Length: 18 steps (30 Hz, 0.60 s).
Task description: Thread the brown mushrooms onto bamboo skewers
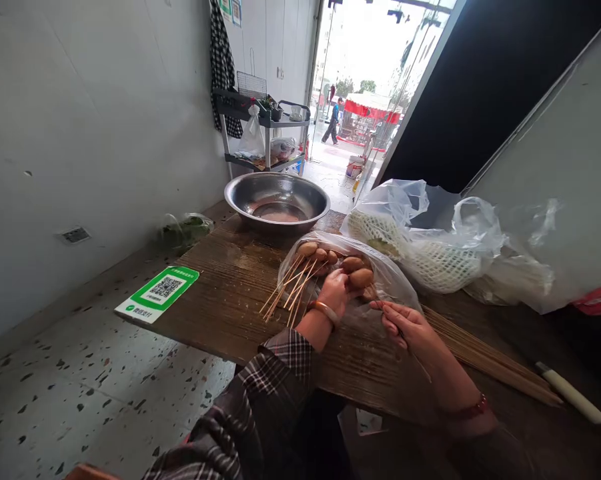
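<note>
My left hand (334, 292), a bangle on its wrist, reaches over the plastic bag and is closed around a smooth brown oval food piece (361, 278); its fingertips are partly hidden. Close by on the right, my right hand (405, 325) pinches a thin wooden skewer (423, 368), whose lower end sticks out below the palm. The skewer's tip points toward the left hand; whether it touches the piece I cannot tell. More brown oval pieces (307, 249) lie in the open clear plastic bag (395, 280), several of them on skewers (293, 283) that fan out toward me.
A wide steel basin (277, 223) stands at the table's far end. A bundle of loose skewers (495, 360) and a pale-handled tool (575, 393) lie right. Bags of net-wrapped items (445, 260) sit behind. A green QR-code card (157, 293) lies at the left edge of the wooden table (220, 287).
</note>
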Tool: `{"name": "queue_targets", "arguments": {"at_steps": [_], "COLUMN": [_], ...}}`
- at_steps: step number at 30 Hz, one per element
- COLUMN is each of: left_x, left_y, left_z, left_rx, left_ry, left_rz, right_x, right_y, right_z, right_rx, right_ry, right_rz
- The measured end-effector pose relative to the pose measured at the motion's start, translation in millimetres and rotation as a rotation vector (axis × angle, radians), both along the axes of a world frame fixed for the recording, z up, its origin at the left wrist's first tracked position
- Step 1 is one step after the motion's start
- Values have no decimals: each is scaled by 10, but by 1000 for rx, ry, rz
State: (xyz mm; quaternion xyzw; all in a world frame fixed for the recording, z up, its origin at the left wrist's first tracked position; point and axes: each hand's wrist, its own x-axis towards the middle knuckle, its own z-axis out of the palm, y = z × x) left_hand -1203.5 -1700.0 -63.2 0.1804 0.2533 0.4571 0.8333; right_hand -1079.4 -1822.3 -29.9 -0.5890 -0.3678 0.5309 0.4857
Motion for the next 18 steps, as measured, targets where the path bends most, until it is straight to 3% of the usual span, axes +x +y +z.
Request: {"name": "queue_targets", "arguments": {"at_steps": [6,13,18], "left_x": [9,23,37], "left_y": [27,32,76], "left_z": [-3,-11,-53], "left_rx": [17,-22,-43], "left_ry": [17,3,-61], "left_rz": [7,-15,-35], "right_x": [-94,-443,-663], "right_y": [246,743,1059], "right_z": [45,118,155], "right_rx": [6,81,110], "right_ry": [107,333,319], "right_rz": [30,-73,-99]}}
